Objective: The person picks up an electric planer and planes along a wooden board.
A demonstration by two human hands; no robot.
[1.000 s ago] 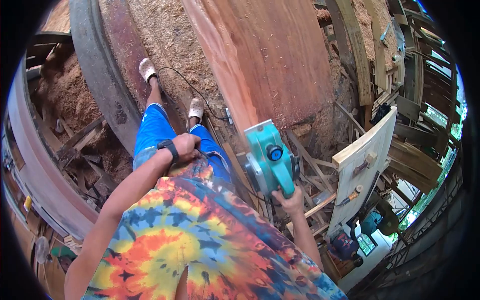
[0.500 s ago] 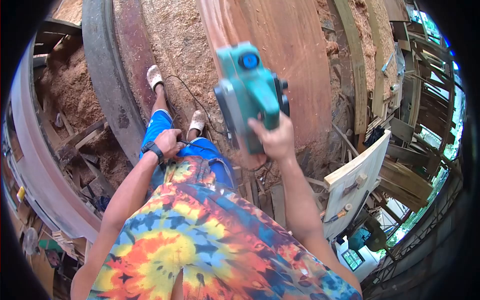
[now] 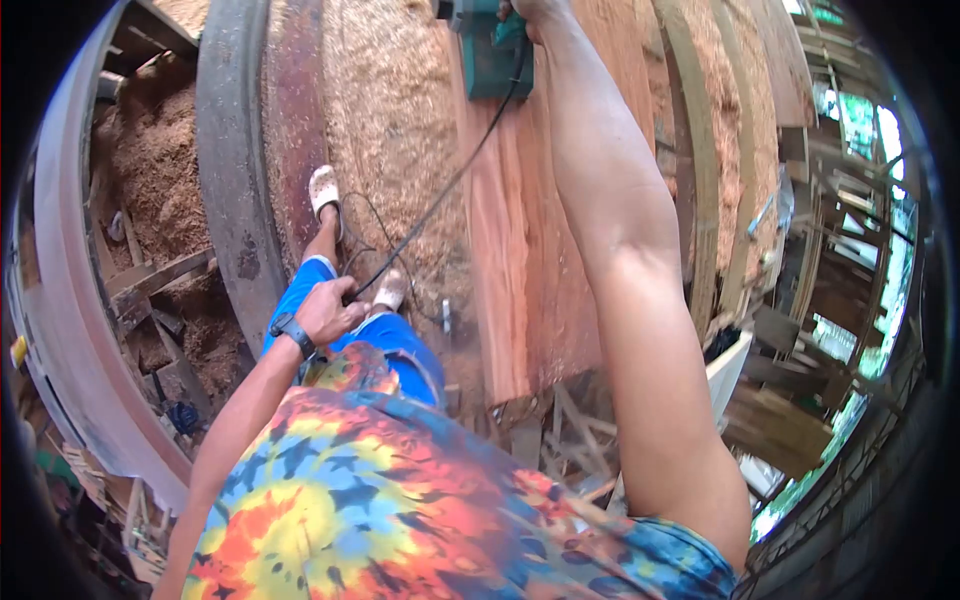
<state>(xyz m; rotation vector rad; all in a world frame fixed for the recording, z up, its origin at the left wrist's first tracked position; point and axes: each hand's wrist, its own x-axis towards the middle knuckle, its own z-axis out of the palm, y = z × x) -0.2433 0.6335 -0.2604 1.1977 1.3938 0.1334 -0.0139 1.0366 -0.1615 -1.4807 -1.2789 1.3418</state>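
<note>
My right hand (image 3: 535, 14) is at the top edge of the view, closed on the handle of a teal power planer (image 3: 495, 55), part of which is cut off. The planer is over the far part of a wide reddish-brown plank (image 3: 520, 260). A black cord (image 3: 440, 200) runs from the planer back to my left hand (image 3: 332, 312), which grips it in front of my blue shorts. A dark watch is on my left wrist.
A long dark beam (image 3: 235, 150) lies left of my feet, beside sawdust. Farther left stands a long curved plank (image 3: 85, 300). Wood scraps (image 3: 580, 430) lie below the near end of the wide plank. More boards (image 3: 700, 150) line the right.
My right hand has carried the planer forward and up from the plank's near end to the top of the view. The cord now stretches between my hands. My left hand has stayed near my shorts.
</note>
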